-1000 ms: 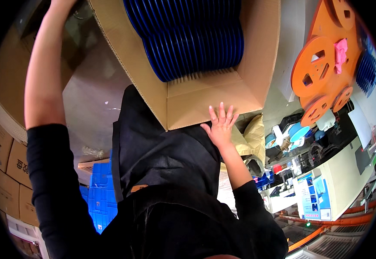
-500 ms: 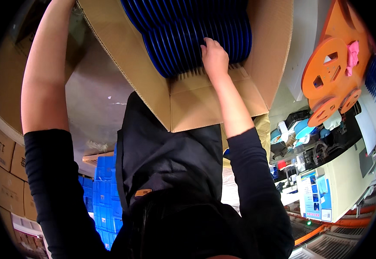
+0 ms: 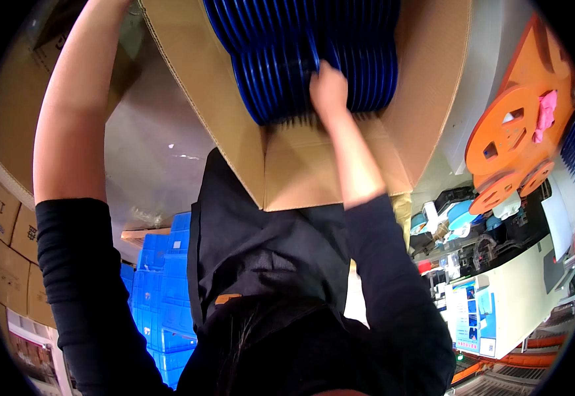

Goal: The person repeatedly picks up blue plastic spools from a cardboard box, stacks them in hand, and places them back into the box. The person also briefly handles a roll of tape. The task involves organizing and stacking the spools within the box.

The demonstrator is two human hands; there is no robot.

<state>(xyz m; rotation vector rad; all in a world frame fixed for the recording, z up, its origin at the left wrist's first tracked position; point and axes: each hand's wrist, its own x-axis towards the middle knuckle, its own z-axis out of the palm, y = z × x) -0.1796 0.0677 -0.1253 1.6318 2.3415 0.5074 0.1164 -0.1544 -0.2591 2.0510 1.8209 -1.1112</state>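
Note:
An open cardboard box (image 3: pixel 334 168) stands in front of me, packed with rows of thin blue plastic discs (image 3: pixel 261 82) on edge. My right hand (image 3: pixel 330 89) is inside it, its fingers closed on the edge of one blue disc (image 3: pixel 312 49) near the middle of the nearer row. That disc stands slightly apart from its neighbours, and a dark gap shows beside it. My left forearm (image 3: pixel 76 125) reaches up past the box's left side, but the hand itself is cut off by the top edge of the view.
Large orange discs (image 3: pixel 499 129) with cut-outs and a pink cloth (image 3: pixel 546 115) are at the right. Beyond stands a cluttered workbench (image 3: pixel 512 303). Blue plastic bins (image 3: pixel 162 290) are stacked at lower left, with closed cartons (image 3: pixel 7 270) further left.
My right hand has gone from resting its fingers over the disc edges to gripping one disc, which now stands out from the row. The whole view has shifted slightly.

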